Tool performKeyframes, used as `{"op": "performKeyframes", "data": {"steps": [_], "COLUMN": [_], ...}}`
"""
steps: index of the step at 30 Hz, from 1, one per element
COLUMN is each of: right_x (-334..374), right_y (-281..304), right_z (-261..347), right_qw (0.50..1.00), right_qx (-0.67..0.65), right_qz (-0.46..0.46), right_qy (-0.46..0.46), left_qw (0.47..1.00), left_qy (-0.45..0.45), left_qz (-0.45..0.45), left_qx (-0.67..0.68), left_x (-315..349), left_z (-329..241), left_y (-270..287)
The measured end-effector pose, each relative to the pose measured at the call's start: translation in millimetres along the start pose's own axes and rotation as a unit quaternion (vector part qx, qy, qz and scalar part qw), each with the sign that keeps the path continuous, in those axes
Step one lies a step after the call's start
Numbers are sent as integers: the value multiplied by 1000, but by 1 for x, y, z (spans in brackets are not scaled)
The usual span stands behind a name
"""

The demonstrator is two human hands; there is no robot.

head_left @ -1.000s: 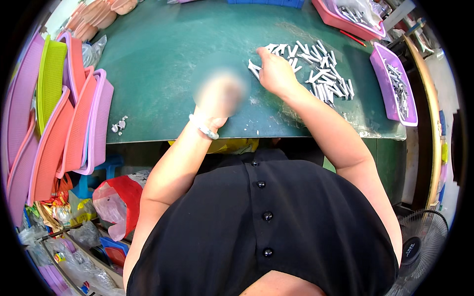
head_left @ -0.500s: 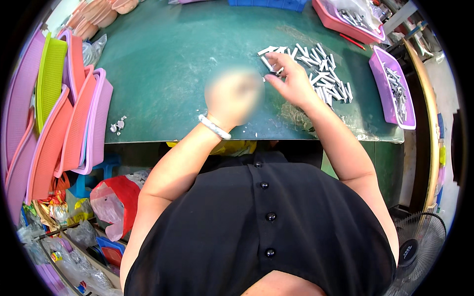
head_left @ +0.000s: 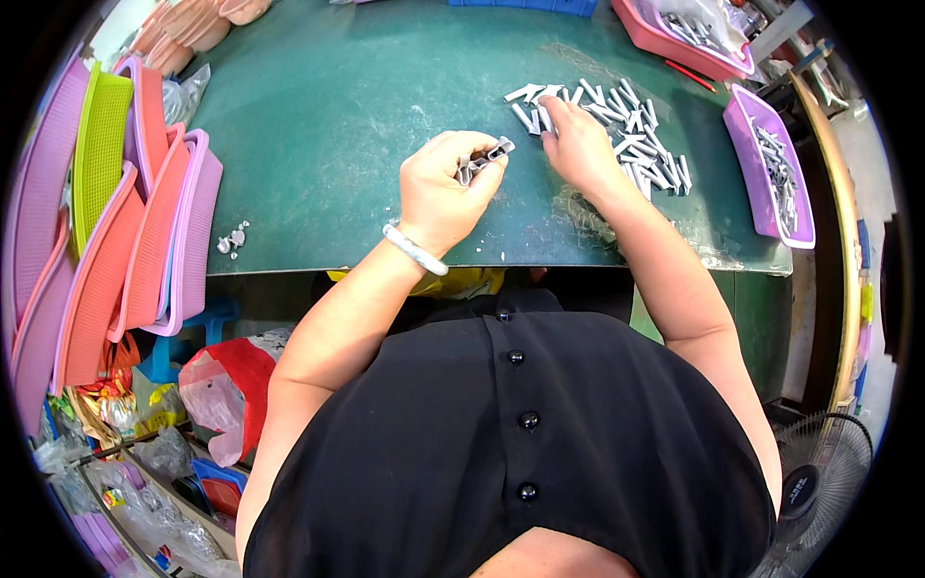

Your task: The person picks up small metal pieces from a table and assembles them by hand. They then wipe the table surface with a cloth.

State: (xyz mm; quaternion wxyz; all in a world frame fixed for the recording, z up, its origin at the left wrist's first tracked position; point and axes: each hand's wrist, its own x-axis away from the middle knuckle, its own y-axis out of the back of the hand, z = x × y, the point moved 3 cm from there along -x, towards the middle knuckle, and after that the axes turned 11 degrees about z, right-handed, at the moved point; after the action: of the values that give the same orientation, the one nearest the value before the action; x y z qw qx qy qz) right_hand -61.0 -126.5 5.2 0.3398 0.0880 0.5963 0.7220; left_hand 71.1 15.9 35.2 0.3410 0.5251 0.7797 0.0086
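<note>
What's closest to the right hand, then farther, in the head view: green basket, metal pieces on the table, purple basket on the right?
1. Metal pieces, at the right hand.
2. Purple basket, on the right.
3. Green basket, far left.

The single view comes from a wide fisheye camera on the person's head, the left one of a side-by-side pair. It looks down and somewhat forward, upright and unmirrored, so its left is the person's own. The black shirt [head_left: 414, 433] is close below the lens and fills the lower middle. Farther off, the table [head_left: 318, 125] spans the upper half, with the left hand [head_left: 443, 193] and right hand [head_left: 581, 152] over it, both seen from above. A blue crate [head_left: 530, 8] is cut by the top edge; the fisheye circle leaves the corners black.
</note>
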Motion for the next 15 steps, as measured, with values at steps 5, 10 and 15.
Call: {"op": "performKeyframes", "data": {"steps": [5,10,15], "right_x": [6,12,18], "right_y": [5,18,31], "right_z": [-11,-15,-4], "right_qw": [995,972,940], "right_qx": [-83,-222,-339], "right_qz": [-24,-8,-16], "right_qy": [-45,-80,-19], "left_qw": [1000,1000,962], "left_qy": [-4,-22,159], "left_qz": [5,22,50], "left_qx": [10,-2,214], "left_x": [2,2,0], "left_z": [-2,2,20], "left_y": [3,2,-9]}}
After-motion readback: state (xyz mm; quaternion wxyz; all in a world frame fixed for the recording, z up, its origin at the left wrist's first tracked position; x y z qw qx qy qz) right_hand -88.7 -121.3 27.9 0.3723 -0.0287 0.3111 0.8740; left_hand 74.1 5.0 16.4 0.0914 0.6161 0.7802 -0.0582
